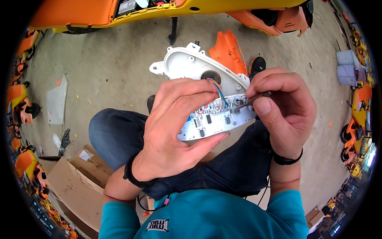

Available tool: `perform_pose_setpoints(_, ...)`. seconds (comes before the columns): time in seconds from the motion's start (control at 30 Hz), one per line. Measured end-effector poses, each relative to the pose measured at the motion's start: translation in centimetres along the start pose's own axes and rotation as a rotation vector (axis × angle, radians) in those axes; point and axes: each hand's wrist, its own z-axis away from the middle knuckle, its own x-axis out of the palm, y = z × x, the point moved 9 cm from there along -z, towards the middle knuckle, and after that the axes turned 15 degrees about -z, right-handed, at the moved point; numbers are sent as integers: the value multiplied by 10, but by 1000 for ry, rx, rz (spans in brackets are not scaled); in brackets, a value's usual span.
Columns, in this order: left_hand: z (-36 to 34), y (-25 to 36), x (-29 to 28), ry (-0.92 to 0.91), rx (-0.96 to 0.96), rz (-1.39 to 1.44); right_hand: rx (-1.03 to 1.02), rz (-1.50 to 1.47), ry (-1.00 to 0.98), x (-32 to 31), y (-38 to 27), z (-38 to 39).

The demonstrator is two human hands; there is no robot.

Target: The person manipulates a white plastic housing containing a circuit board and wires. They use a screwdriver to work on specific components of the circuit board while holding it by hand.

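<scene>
My left hand [173, 131] grips a white circuit board [209, 125] by its long edges, fingers over the top and thumb along the lower edge. Red, blue and other thin wires [217, 89] run from the board toward a dark round part [211, 74] in a white plastic housing [183, 65] just beyond it. My right hand [286, 111] is at the board's right end, thumb and fingers closed on a thin dark metal tool [256, 99], whose tip is down at the board's components; I cannot make out exactly what it touches.
An orange panel [227, 51] lies behind the housing. A yellow and orange vehicle [167, 12] spans the top, with more lined along both sides. A cardboard box [71, 183], plastic sheet [55, 99] and cable bundle [63, 141] are at left, purplish bins [346, 73] at right.
</scene>
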Motion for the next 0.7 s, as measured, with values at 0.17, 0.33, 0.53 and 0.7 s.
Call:
perform_pose_setpoints(0.17,-1,2,0,-8,11,8,1,74,-61,5,-1,1)
perform_pose_setpoints(0.33,-2,3,0,-12,30,-8,2,64,-40,5,0,0)
perform_pose_setpoints(0.53,-1,2,0,4,39,2,12,75,-36,5,1,0)
perform_pose_setpoints(0.7,-1,3,0,-6,37,-6,8,95,-46,6,0,0)
